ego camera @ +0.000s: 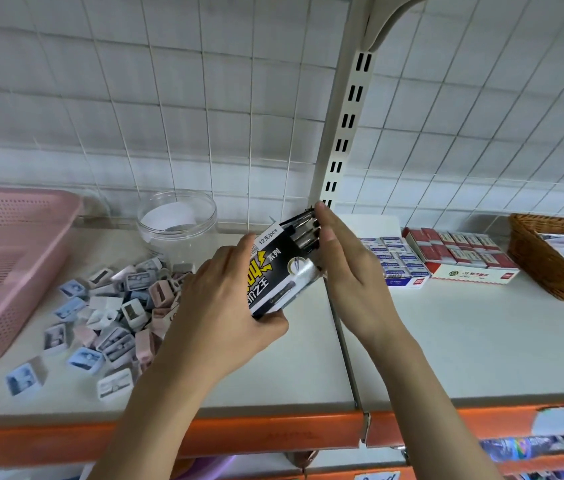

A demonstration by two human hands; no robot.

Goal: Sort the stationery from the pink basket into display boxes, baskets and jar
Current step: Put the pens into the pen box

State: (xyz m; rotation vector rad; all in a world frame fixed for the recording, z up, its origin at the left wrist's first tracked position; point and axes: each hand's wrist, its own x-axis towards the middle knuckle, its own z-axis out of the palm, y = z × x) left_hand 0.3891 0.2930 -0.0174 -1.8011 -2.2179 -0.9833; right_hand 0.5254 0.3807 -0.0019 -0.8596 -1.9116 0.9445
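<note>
**Operator:** Holding status first. What is each hand doing?

**Inspector:** Left hand [225,306] grips the lower end of the black pen box [282,271], fingers curled under it and thumb along its side. Right hand [346,265] has straight fingers laid flat against the open upper end, where the pens [303,233] show. The box is tilted, lifted above the shelf [446,341], directly over the seam between the two shelf panels.

**Operator:** Primary hazard?

**Inspector:** Pen spill, in my judgement. The open end is closed off only by the right fingers. If that hand lifts away while the box tips further, pens may slide out toward the back wall or the seam.

**Operator:** Secondary hazards?

**Inspector:** Three.
1. The loose pile of sharpeners [117,306] lies just beside the left wrist. A sweep of the forearm could push some off the front edge.
2. The clear jar [176,223] stands just behind the box. A backward nudge could tip it.
3. The eraser boxes [394,261] and the red display box [460,258] sit near the right hand. Setting the pen box down too far right could shove them out of line.

**Operator:** Other items?

**Inspector:** The pink basket [6,258] is at far left, the wicker basket [550,261] at far right, both well apart from the hands.
</note>
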